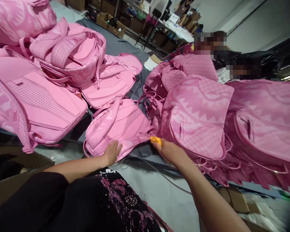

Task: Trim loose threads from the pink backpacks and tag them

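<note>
A small pink backpack (137, 117) lies on the grey-covered table in front of me, its dotted back panel and straps facing up. My left hand (112, 152) rests on the near edge of this backpack, fingers stretched out and a little apart. To the right, my right hand (168, 150) is closed around a small yellow object (156, 140); most of it is hidden, so I cannot tell its kind. From the backpack, a pink strap (137, 139) runs up to the yellow object. Whether my fingers also grip the strap is unclear.
Larger pink backpacks (45, 100) lie piled on the left. On the right, stacked pink backpacks (198, 116) overhang the table edge. Two people sit beyond them. A cable (159, 176) crosses the floor below, and cardboard boxes (111, 24) stand at the back.
</note>
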{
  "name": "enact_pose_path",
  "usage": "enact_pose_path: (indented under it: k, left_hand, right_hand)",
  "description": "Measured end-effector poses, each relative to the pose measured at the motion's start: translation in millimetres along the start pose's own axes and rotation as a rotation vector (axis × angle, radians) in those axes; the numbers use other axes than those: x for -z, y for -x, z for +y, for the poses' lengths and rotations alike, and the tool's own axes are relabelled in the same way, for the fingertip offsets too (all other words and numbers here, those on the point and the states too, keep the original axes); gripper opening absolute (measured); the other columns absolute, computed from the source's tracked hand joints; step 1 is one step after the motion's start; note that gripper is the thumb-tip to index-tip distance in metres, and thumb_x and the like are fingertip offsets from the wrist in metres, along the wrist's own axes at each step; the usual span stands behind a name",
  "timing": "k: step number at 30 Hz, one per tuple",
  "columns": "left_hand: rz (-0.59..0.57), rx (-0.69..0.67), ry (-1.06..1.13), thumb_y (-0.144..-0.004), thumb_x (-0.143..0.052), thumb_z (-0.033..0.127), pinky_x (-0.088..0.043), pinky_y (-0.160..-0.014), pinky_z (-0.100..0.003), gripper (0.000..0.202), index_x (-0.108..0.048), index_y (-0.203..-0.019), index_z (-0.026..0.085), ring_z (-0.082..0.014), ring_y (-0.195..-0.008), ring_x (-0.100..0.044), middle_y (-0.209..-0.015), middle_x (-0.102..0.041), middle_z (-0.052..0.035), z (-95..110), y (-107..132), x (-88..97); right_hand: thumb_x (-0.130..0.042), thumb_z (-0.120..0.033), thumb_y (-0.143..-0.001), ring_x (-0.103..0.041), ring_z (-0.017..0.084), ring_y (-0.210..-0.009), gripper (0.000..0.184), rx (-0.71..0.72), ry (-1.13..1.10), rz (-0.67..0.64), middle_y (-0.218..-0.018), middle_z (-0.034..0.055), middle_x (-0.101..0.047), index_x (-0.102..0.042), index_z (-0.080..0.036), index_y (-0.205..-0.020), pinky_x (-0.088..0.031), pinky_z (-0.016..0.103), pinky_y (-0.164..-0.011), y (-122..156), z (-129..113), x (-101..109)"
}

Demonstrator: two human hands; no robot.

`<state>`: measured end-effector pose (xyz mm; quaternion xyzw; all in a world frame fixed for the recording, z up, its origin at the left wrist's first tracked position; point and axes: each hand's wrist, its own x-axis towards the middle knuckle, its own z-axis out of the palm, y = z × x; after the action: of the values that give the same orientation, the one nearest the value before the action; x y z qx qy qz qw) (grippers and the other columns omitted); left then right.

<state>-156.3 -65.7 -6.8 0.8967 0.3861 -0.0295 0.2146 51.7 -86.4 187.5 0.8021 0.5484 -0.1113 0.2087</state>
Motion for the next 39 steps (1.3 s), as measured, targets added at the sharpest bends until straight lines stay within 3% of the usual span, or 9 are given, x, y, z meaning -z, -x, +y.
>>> enact_pose_path:
  k: [6,10,14,23,28,31,33,37,39]
  left_hand:
    - [0.155,-0.032,0.264,-0.096,-0.04,0.025,-0.045,-0.097,-0.038,0.053,-0.037,-0.149,0.02,-0.0267,-0.116,-0.056,-0.13,-0.059,-0.0159,-32,-14,-4.6]
    - [0.192,-0.116,0.108,-0.094,-0.047,0.029,-0.037,-0.105,-0.047,0.053,-0.042,-0.146,0.022,-0.0321,-0.13,-0.047,-0.148,-0.044,-0.0169,-27,-16,3.7]
    - [0.055,-0.161,-0.103,-0.075,-0.075,0.042,-0.023,-0.112,-0.058,0.079,-0.045,-0.144,0.019,-0.0416,-0.144,-0.022,-0.159,-0.023,-0.0203,-5,-15,-4.4]
    - [0.069,-0.065,-0.142,-0.076,-0.073,0.019,-0.038,-0.099,-0.057,0.075,-0.042,-0.144,0.019,-0.0409,-0.13,-0.039,-0.152,-0.034,-0.0227,8,-9,-23.2]
    - [0.164,0.134,0.593,-0.091,-0.05,0.022,-0.049,-0.089,-0.043,0.039,-0.054,-0.13,0.021,-0.028,-0.106,-0.062,-0.118,-0.064,-0.0148,-24,-17,-9.7]
    - [0.156,0.431,1.16,-0.096,-0.042,0.038,-0.053,-0.069,-0.036,0.039,-0.054,-0.127,0.017,-0.025,-0.08,-0.069,-0.093,-0.068,-0.0112,-37,-22,1.3]
    - [0.237,0.536,1.226,-0.095,-0.043,0.039,-0.053,-0.069,-0.037,0.04,-0.056,-0.125,0.016,-0.0266,-0.083,-0.068,-0.091,-0.068,-0.0117,-33,-23,3.5]
    - [0.428,0.414,0.731,-0.091,-0.05,0.027,-0.042,-0.102,-0.048,0.046,-0.053,-0.137,0.025,-0.0325,-0.125,-0.05,-0.133,-0.056,-0.0144,1,-25,-4.2]
    - [0.409,0.327,0.31,-0.09,-0.052,0.024,-0.034,-0.107,-0.055,0.057,-0.044,-0.146,0.029,-0.0372,-0.134,-0.039,-0.152,-0.038,-0.015,18,-29,-9.5]
  right_hand:
    - [-0.039,-0.052,-0.096,-0.06,0.017,-0.047,0.044,0.086,-0.492,-0.394,-0.064,0.0035,-0.064,-0.057,-0.018,-0.118,-0.043,0.025,-0.047,37,33,-25]
    - [-0.034,-0.045,-0.099,-0.059,0.018,-0.045,0.045,-0.193,-0.405,-0.096,-0.061,0.0052,-0.062,-0.053,-0.009,-0.12,-0.04,0.025,-0.045,40,37,-45]
    - [-0.035,-0.048,-0.099,-0.059,0.016,-0.045,0.042,0.036,-0.596,-0.31,-0.059,0.001,-0.06,-0.055,-0.014,-0.113,-0.039,0.023,-0.042,45,30,-67]
    - [-0.033,-0.047,-0.099,-0.059,0.015,-0.043,0.04,-0.099,-0.604,-0.121,-0.058,-0.0005,-0.06,-0.05,-0.014,-0.115,-0.039,0.021,-0.042,35,58,-106]
    - [-0.035,-0.055,-0.096,-0.053,0.013,-0.04,0.045,0.285,-0.895,-0.427,-0.052,-0.0043,-0.055,-0.051,-0.015,-0.107,-0.041,0.021,-0.042,35,68,-125]
    - [-0.032,-0.053,-0.096,-0.053,0.013,-0.04,0.047,0.204,-0.885,-0.248,-0.052,-0.0052,-0.053,-0.051,-0.014,-0.116,-0.04,0.021,-0.041,24,74,-123]
    - [-0.031,-0.051,-0.097,-0.054,0.014,-0.04,0.047,0.121,-0.799,-0.128,-0.053,-0.0049,-0.054,-0.049,-0.015,-0.122,-0.038,0.021,-0.04,18,74,-117]
    - [-0.037,-0.05,-0.098,-0.062,0.016,-0.051,0.042,0.322,-0.584,-0.17,-0.07,0.0023,-0.067,-0.055,-0.019,-0.119,-0.038,0.023,-0.048,23,62,-102]
    - [-0.036,-0.047,-0.1,-0.068,0.02,-0.065,0.041,0.194,-0.437,-0.006,-0.082,0.0091,-0.071,-0.055,-0.016,-0.12,-0.039,0.025,-0.055,29,56,-97]
